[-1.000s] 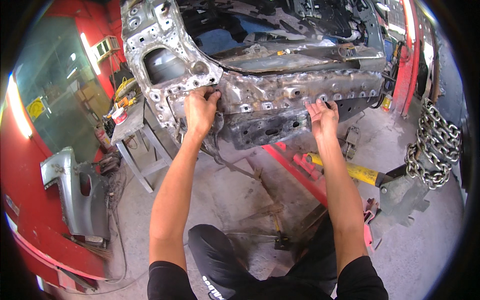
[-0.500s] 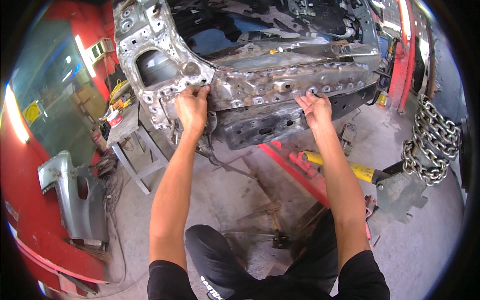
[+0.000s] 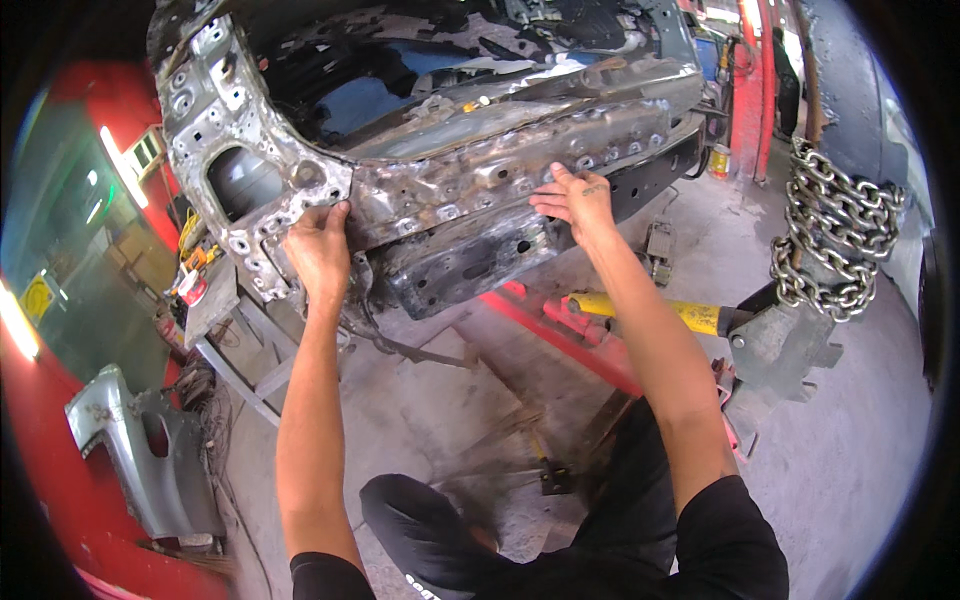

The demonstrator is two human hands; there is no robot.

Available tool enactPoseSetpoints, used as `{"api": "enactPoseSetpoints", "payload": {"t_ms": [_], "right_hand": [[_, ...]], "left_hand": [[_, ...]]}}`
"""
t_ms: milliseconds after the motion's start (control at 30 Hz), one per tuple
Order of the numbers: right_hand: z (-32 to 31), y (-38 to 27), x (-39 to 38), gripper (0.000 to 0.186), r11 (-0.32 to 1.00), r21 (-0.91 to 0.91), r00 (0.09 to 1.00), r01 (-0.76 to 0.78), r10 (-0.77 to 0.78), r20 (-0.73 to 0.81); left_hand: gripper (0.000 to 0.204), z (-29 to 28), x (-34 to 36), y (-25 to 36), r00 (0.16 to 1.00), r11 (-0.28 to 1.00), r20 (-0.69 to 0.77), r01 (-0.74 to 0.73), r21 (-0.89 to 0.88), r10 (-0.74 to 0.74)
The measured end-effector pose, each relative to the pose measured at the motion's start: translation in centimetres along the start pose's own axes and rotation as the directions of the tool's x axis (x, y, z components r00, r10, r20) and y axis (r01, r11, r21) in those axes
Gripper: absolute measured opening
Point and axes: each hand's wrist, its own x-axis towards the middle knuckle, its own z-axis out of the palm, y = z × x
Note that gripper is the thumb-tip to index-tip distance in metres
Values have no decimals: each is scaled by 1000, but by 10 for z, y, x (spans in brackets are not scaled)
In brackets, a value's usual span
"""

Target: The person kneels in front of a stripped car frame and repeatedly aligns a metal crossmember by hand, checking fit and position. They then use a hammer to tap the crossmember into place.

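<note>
We seem to be feeling along the bare car sill [image 3: 470,180] just beyond our left hand [image 3: 320,255], fingers curled, grip unclear, and right hand [image 3: 584,204], fingers apart; the next move likely needs even contact.

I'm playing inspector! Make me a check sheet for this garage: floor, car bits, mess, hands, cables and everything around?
Surface: grey floor, dusty and stained.
Job's things: bare-metal car body, many holes; darker panel beneath.
Clutter: silver fender beside the red wall; bench bearing a red-and-white tub.
Hands: left hand at the body, grip unclear; right hand open near its lower edge, contact unclear.
Cables: thin cords near the fender.
Surroundings: heavy chain at right; yellow cylinder nearby.
</note>
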Motion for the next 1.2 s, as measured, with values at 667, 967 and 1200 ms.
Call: {"api": "enactPoseSetpoints", "payload": {"t_ms": [667, 967, 1200], "right_hand": [[-4, 18, 6, 34, 992, 125, 1000, 22, -21, -13], [-7, 10, 6, 39, 996, 85, 1000, 5, -6, 11], [-19, 21, -7, 39, 961, 275, 998, -6, 25, -66]], "left_hand": [[30, 3, 0, -11, 999, 993, 39, 4, -121, 1], [27, -2, 0, -10, 996, 995, 79, -22, -95, 29], [26, -8, -6, 0, 991, 993, 135, 1, -119, 16]]}}
